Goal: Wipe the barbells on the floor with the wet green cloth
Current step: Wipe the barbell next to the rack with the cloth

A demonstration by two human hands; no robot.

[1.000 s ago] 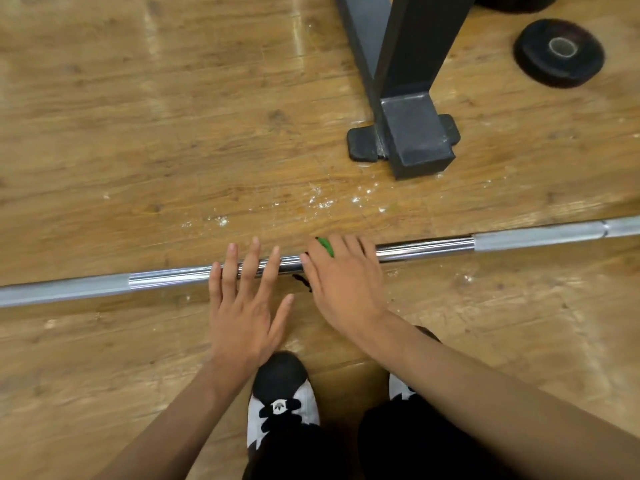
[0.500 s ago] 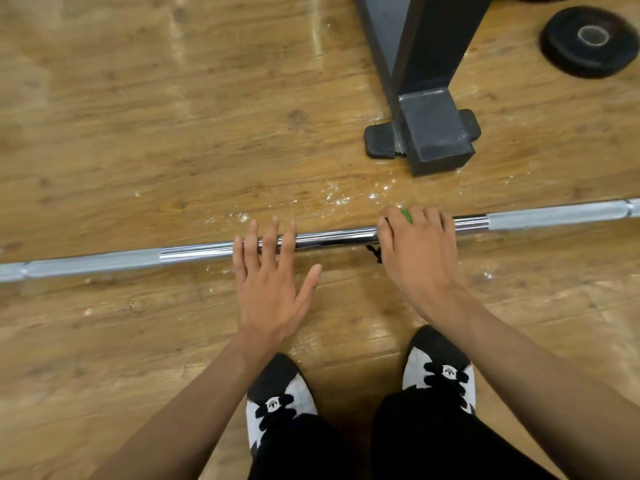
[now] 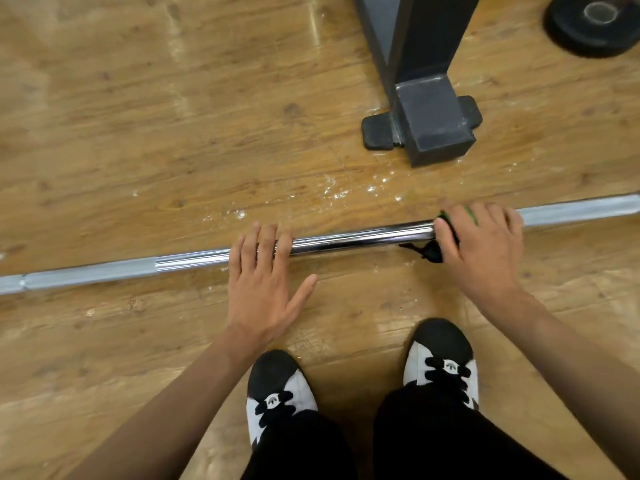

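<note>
Barbell (image 3: 360, 239) lies left-to-right across floor. Right hand (image 3: 485, 247) grips green cloth (image 3: 470, 212) round it; matte length extends rightward. Left hand (image 3: 263, 282) flat, straight fingers pressing it.

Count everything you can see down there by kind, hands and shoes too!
Barbell: 1
Green cloth: 1
Weight plate: 1
Metal stand: 1
Shoes: 2
Hands: 2
Total: 8

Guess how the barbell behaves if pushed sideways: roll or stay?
Likely rolls: the barbell is a round bar on smooth wood floor. Probably why the left hand presses flat fingers on it. Its polished middle looks slippery under the green cloth in the right hand.
</note>
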